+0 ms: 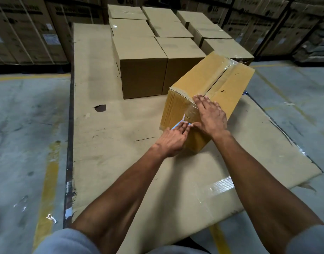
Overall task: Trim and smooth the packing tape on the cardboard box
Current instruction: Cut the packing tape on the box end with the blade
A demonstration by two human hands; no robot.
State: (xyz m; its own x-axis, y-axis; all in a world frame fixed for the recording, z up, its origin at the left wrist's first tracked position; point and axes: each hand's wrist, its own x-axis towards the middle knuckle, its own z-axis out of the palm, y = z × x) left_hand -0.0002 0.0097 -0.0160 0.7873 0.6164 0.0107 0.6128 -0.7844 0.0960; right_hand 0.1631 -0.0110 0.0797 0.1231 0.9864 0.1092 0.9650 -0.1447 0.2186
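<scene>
A yellow-brown cardboard box (229,85) lies on a flat cardboard sheet, one corner turned toward me. Clear packing tape (215,79) runs along its top seam and folds down over the near end. My right hand (208,114) lies flat, fingers spread, pressing the tape over the near top edge and down the end face. My left hand (173,139) is low against that end face. Its fingers pinch something small, light blue and white (177,124), at the tape's lower end; I cannot tell what it is.
Several closed brown boxes (143,70) stand in rows behind the taped box. The flat cardboard sheet (106,143) covers the concrete floor and has a dark hole (100,108) at left. Stacked large cartons (25,33) line the back. Yellow floor lines run on both sides.
</scene>
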